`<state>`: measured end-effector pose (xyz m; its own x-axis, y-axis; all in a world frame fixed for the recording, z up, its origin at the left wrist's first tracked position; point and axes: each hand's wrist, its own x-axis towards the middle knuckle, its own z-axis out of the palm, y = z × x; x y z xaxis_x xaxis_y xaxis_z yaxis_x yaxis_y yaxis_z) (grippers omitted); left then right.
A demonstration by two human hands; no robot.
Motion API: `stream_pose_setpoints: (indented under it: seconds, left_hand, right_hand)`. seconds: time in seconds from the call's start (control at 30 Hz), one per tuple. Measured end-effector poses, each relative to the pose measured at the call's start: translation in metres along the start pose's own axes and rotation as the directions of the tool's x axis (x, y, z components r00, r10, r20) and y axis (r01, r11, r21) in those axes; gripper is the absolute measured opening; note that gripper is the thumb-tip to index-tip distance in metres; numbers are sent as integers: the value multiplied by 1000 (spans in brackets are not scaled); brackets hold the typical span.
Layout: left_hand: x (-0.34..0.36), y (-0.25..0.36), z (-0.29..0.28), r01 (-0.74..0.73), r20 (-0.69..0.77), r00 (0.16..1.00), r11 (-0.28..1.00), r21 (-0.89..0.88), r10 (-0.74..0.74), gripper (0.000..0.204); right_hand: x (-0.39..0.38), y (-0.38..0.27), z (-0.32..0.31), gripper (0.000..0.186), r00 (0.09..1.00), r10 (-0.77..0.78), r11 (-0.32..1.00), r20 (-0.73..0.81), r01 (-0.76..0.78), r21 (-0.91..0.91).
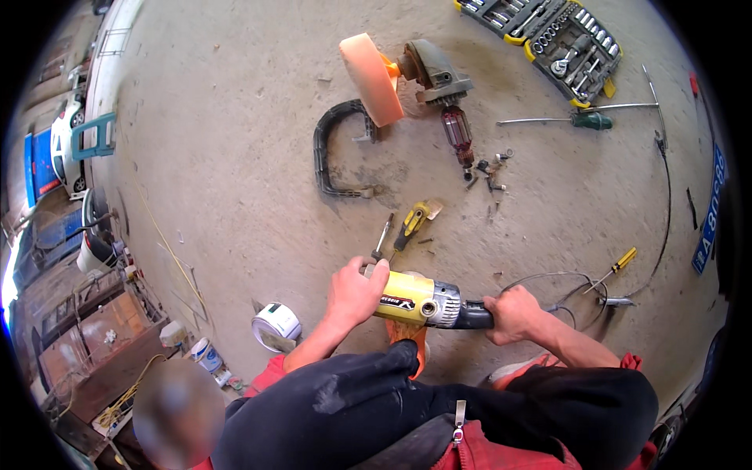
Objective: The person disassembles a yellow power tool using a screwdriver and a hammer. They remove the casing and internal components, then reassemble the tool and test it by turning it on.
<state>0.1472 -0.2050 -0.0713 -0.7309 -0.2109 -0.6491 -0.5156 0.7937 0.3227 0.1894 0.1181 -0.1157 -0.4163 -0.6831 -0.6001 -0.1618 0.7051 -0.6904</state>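
I hold the yellow motor housing (403, 307) of a power polisher level in front of my knees. My left hand (354, 294) is closed round its left end. My right hand (513, 315) grips the black rear handle (474, 315), where a dark cord (568, 274) runs off to the right. Just beyond the housing lie a yellow-and-black screwdriver (409, 229) and a thinner dark-handled tool (383, 237). Farther off, the polisher's grey gear head (439, 70) rests on the floor with an orange foam pad (370, 78) and the copper-wound armature (458, 133) sticking out.
A black loop handle (323, 149) lies near the pad. Several screws and small parts (492, 174) are scattered by the armature. At the far right are a socket set (576, 55), a green-handled screwdriver (591, 121) and a yellow screwdriver (623, 260). A white roll (276, 325) stands left.
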Motion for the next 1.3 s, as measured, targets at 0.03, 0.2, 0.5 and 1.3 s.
stream_pose_setpoints:
  seconds: [0.03, 0.2, 0.5, 1.3]
  left_hand:
    - [-1, 9, -3, -20, 16, 1000, 1000, 6, 20, 49]
    - [-8, 53, -4, -88, 112, 990, 996, -8, 88, 55]
    - [-9, 120, 29, -208, 354, 909, 976, -71, 220, 66]
    - [-17, 126, 71, -224, 541, 816, 974, -32, 205, 81]
  right_hand:
    - [-7, 0, -1, 31, 1000, 11, 1000, -4, -11, 7]
    - [-51, 2, -8, 30, 994, 76, 997, -85, -73, 32]
    - [-142, 10, -20, 36, 970, 230, 973, -84, -226, 51]
    - [-195, -10, -27, 40, 925, 364, 920, 105, -375, 116]
